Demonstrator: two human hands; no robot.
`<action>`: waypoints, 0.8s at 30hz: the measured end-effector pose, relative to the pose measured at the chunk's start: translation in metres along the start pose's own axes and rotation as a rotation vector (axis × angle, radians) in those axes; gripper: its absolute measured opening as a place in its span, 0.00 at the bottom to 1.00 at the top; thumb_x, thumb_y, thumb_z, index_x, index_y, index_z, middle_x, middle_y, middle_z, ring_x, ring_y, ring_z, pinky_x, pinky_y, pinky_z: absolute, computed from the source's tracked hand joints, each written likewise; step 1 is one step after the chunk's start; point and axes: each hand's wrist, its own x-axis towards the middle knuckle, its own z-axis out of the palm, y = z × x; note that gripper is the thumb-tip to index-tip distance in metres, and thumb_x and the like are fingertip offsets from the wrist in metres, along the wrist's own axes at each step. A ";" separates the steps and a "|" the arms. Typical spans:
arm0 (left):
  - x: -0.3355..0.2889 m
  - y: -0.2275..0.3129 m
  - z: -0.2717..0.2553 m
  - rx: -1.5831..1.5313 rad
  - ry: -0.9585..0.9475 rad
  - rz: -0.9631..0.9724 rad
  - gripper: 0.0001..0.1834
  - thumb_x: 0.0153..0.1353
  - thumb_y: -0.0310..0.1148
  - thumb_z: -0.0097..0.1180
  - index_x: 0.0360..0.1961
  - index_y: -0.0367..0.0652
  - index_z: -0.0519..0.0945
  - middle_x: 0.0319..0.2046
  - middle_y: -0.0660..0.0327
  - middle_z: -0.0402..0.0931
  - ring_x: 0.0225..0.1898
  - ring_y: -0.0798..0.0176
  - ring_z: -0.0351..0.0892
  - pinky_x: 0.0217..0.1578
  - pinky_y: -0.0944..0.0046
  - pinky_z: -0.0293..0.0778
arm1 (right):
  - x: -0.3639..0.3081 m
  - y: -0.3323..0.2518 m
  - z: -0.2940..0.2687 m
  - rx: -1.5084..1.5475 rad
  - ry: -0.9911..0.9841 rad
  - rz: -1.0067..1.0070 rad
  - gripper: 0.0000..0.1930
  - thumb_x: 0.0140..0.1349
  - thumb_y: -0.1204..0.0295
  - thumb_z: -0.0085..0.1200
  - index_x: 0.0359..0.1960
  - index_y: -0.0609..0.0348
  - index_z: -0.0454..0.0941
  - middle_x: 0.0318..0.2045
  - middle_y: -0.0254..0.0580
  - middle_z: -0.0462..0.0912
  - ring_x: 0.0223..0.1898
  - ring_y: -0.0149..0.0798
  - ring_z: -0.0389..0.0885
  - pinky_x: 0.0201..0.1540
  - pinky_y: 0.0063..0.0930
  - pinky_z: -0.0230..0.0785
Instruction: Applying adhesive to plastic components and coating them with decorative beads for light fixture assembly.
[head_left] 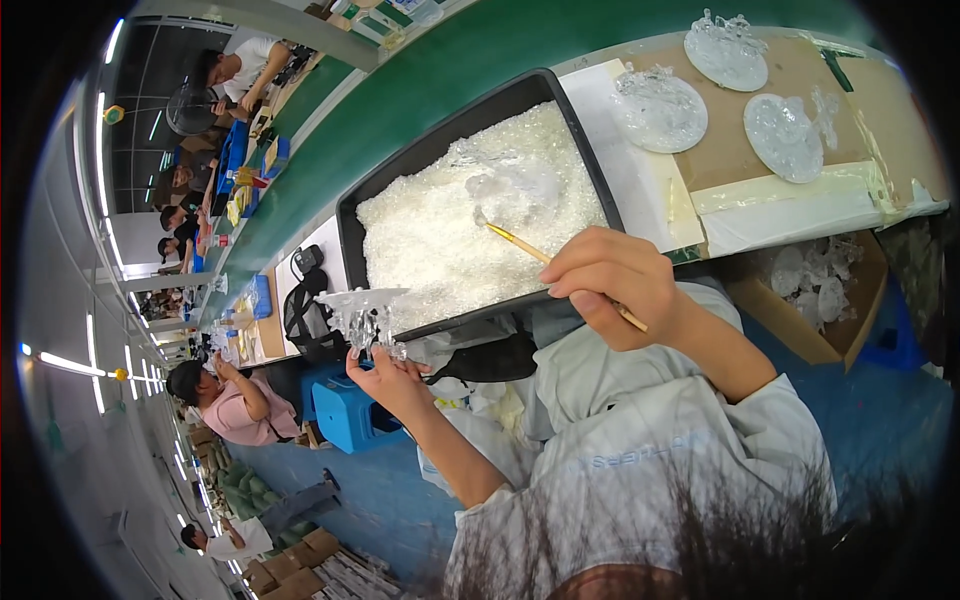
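Note:
My left hand point(388, 382) is closed around a clear, glassy figurine point(362, 318), held by its lower part at the near left corner of the tray. The figurine's flat round disc is uppermost. A thin paintbrush point(520, 243) with a pale wooden handle is pinched in my right hand point(622, 285). Its tip points left over the black tray point(612, 205), which is filled with white, glittering granules point(430, 225). Whether the bristles touch the granules I cannot tell. A whitish, clear lump point(510, 185) lies among the granules near the tray's far side.
To the right, several clear figurines on round bases point(665, 112) stand on cardboard point(715, 170). Below them is an open carton point(840, 330) of similar pieces. A black bag point(305, 310) lies left of the tray, near a blue stool point(350, 410). Other people work further left.

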 end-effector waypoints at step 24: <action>-0.005 0.003 0.013 0.179 0.091 0.091 0.24 0.67 0.28 0.49 0.59 0.43 0.53 0.15 0.63 0.63 0.10 0.70 0.60 0.09 0.64 0.68 | -0.003 0.006 0.002 0.003 0.001 0.014 0.05 0.56 0.83 0.49 0.31 0.67 0.77 0.32 0.52 0.83 0.30 0.46 0.82 0.32 0.32 0.75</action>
